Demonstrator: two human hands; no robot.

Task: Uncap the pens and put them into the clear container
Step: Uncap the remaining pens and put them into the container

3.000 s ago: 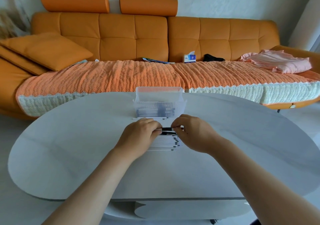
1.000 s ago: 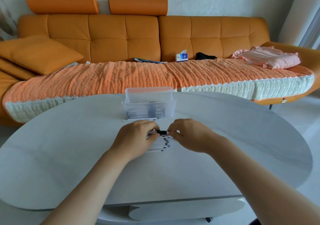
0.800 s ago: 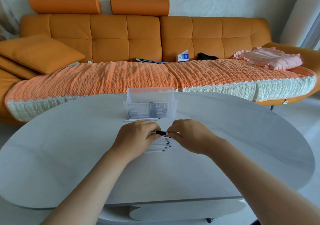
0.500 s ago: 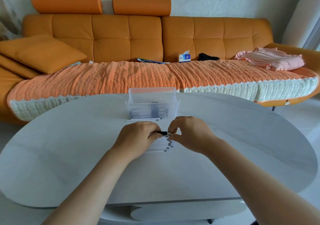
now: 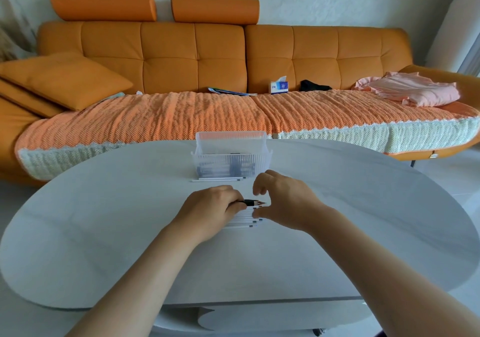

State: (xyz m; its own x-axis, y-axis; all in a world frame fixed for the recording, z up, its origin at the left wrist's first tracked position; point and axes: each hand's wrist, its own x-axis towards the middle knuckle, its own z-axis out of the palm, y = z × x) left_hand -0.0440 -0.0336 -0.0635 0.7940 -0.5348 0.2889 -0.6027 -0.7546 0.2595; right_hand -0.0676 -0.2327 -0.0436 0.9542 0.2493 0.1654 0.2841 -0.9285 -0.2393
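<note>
My left hand [image 5: 213,208] grips the thin white pen [image 5: 251,202]; right hand [image 5: 283,202] curls beside it (cap inside? can't tell). Bare tip may ink the pale tabletop [image 5: 124,206].

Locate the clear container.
Head view: the clear container stands at the far middle of the table, right behind loose pens.

Our left hand [image 5: 213,204] covers the pen [image 5: 251,202] all but its dark tip end. Both hands hide part of the row of pens [image 5: 244,222]. We cannot tell whether the right hand [image 5: 284,201] holds anything. The ribbed wall of the clear container [image 5: 231,161] blurs its contents.
</note>
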